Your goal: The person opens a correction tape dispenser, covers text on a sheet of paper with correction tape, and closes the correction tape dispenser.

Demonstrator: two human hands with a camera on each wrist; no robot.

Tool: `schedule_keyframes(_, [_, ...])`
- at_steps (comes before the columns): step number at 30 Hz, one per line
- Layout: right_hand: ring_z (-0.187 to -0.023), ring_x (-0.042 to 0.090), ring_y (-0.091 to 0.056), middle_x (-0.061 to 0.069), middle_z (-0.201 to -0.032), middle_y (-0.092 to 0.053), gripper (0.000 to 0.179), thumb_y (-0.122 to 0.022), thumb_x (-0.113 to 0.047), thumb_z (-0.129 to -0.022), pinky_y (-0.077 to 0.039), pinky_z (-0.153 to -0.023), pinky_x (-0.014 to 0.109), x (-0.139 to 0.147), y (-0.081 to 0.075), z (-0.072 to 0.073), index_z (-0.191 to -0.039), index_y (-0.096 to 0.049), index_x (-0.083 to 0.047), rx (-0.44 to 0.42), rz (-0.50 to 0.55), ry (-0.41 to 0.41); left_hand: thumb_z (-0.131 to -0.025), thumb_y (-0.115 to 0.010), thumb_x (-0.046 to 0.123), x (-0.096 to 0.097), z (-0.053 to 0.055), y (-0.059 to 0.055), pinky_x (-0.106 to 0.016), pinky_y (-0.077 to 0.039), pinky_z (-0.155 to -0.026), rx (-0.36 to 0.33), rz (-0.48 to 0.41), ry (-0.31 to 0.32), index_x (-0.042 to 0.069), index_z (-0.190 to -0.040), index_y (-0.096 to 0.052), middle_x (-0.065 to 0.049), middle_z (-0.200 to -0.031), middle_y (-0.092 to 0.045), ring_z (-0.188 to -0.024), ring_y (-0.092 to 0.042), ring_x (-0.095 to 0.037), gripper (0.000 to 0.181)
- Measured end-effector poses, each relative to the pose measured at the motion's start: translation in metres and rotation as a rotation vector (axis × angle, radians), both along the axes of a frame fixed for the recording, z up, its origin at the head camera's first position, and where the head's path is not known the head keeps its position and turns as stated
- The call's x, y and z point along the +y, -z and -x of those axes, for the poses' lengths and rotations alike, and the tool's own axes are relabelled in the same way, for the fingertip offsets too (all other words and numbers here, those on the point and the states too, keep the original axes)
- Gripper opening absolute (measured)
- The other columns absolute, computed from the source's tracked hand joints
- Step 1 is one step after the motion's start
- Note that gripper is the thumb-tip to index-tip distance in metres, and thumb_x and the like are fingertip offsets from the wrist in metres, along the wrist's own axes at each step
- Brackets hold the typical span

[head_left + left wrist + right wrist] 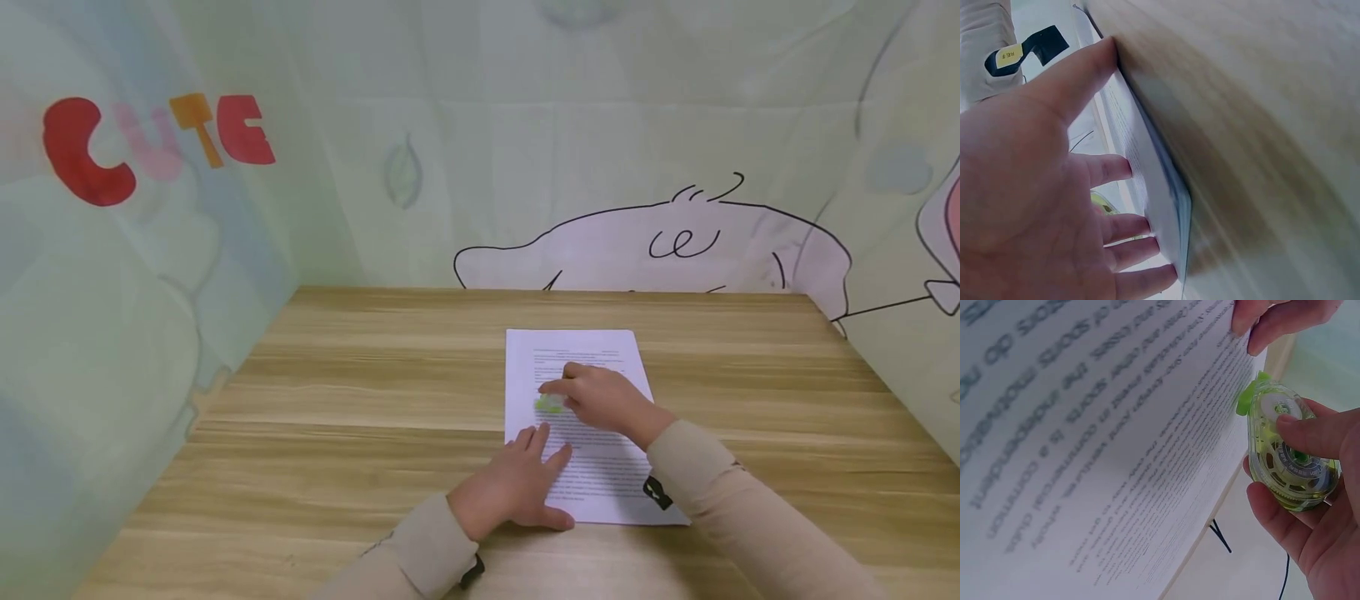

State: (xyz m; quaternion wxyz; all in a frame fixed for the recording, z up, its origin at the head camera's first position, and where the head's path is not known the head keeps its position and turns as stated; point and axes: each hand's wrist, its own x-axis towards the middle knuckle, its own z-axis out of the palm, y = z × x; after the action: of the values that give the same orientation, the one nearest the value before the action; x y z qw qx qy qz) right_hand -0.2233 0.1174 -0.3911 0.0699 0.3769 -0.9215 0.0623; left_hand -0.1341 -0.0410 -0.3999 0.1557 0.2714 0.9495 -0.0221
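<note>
Evidently, the right hand (606, 398) is gripping a clear-and-green tape dispenser (1282, 472), its thumb lying across the flat side, while the left hand (517, 477) is spreading its fingers over the lower left of a printed sheaf of paper (600, 467), clasping nothing. The dispenser, which looks like correction tape, is sitting over the left part of the print, above the left fingertips; whether its green tip (1247, 397) is touching the page, I cannot tell.

For a clean pass, the left hand should probably be bearing down evenly, its fingers lying clear of the tape's path, so that the top sheet is not sliding or buckling. The right hand should be setting the tip squarely on one line, drawing it straight with light, steady pressure, and pausing before lifting; tilting or hurrying would risk wrinkling the tape.

As for numbers, two hands are working at one table (360, 417), in two beige sleeves (712, 483). One dispenser and one sheaf are showing, though its sheets are lying too close for counting. Four coloured letters (63, 146) are standing out on the backdrop (352, 192)
</note>
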Motion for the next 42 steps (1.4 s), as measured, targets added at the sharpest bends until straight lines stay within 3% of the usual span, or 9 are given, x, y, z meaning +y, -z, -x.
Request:
schedule_keyframes(10, [-0.072, 0.015, -0.058, 0.003, -0.091, -0.061, 0.037, -0.064, -0.004, -0.082, -0.052, -0.066, 0.031, -0.008, -0.002, 0.000, -0.113, -0.066, -0.024, -0.023, -0.068, 0.013, -0.075, -0.057, 0.067, 0.000, -0.001, -0.002, -0.042, -0.034, -0.107, 0.031, 0.016, 0.018, 0.021, -0.144, -0.031, -0.016, -0.150, -0.022, -0.137, -0.025, -0.030, 0.087])
schedule_keyframes(19, [-0.082, 0.023, -0.061, 0.007, -0.096, -0.059, 0.042, -0.061, 0.000, -0.080, -0.052, -0.069, 0.036, -0.015, -0.008, -0.001, -0.115, -0.065, -0.023, 0.024, -0.197, -0.034, -0.075, -0.057, 0.067, -0.001, -0.003, -0.003, -0.044, -0.038, -0.103, 0.060, 0.022, 0.026, 0.020, -0.143, -0.033, -0.016, -0.149, -0.024, -0.135, -0.028, -0.030, 0.086])
schedule_keyframes(24, [-0.086, 0.024, -0.061, 0.008, -0.100, -0.059, 0.043, -0.061, -0.002, -0.082, -0.052, -0.073, 0.038, -0.015, -0.009, 0.001, -0.118, -0.063, -0.024, -0.011, -0.250, -0.026, -0.075, -0.057, 0.068, 0.000, -0.001, -0.002, -0.043, -0.037, -0.103, 0.061, 0.027, 0.029, 0.020, -0.143, -0.032, -0.016, -0.149, -0.023, -0.135, -0.027, -0.029, 0.087])
schedule_keyframes(42, [-0.098, 0.028, -0.061, 0.012, -0.111, -0.059, 0.044, -0.060, -0.002, -0.083, -0.052, -0.082, 0.041, -0.004, -0.009, 0.002, -0.121, -0.062, -0.024, -0.055, -0.276, 0.017, -0.074, -0.056, 0.068, 0.002, -0.001, -0.003, -0.043, -0.035, -0.106, 0.036, 0.044, 0.011, 0.021, -0.145, -0.030, -0.017, -0.150, -0.021, -0.137, -0.025, -0.030, 0.089])
